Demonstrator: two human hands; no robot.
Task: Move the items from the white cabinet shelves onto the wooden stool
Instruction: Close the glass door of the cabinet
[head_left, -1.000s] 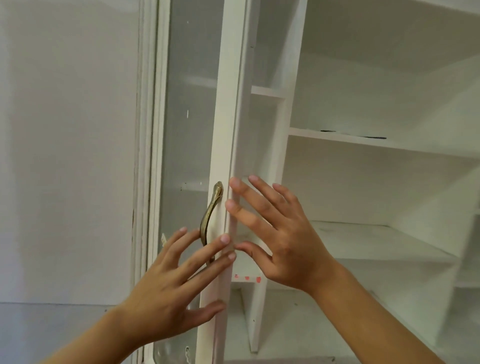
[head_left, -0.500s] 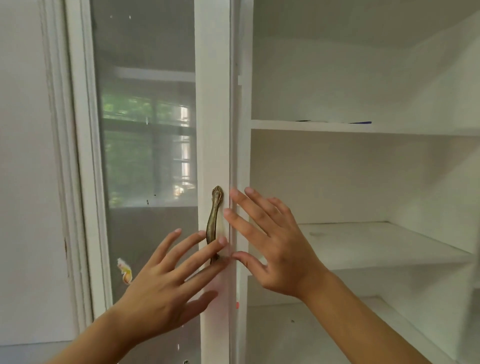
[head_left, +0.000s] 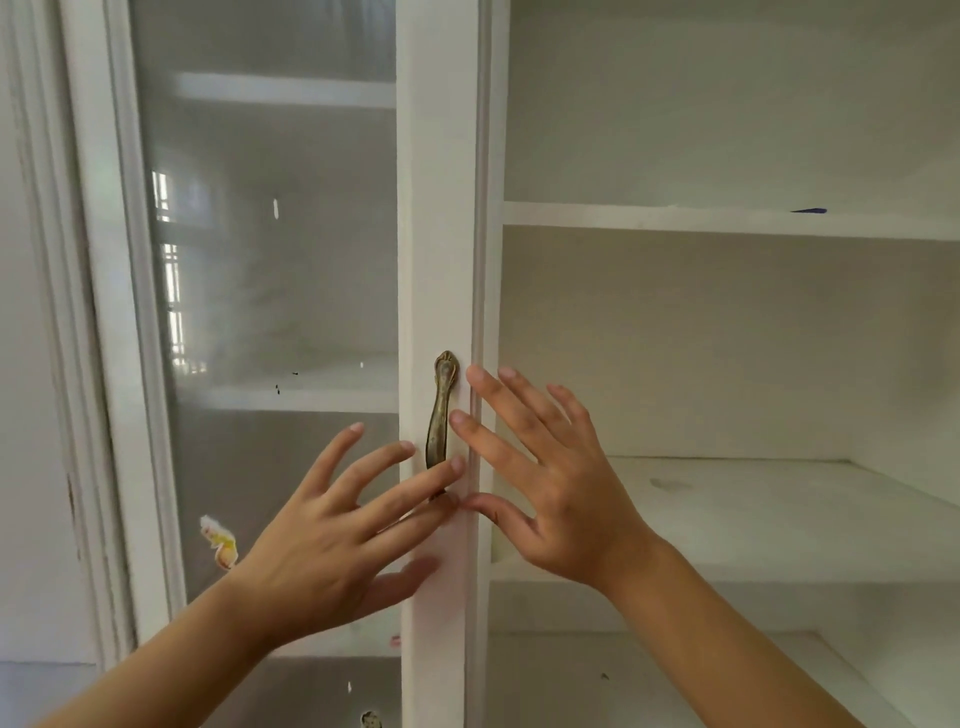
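my left hand (head_left: 332, 540) nearest, fingers spread, nothing held, fingertips (head_left: 457, 464) across lower end of brass handle (head_left: 440, 415) on door stile; my right hand (head_left: 550, 483) just beside it, also splayed and empty, fingers over door edge, thumb touching stile; glass door (head_left: 270, 312) of white cabinet (head_left: 727, 218) stands left, sticker (head_left: 221, 540) low on pane; behind, shelves (head_left: 753, 509) on right side show bare white boards, small blue scrap (head_left: 808, 210) on upper shelf; wooden stool out of frame
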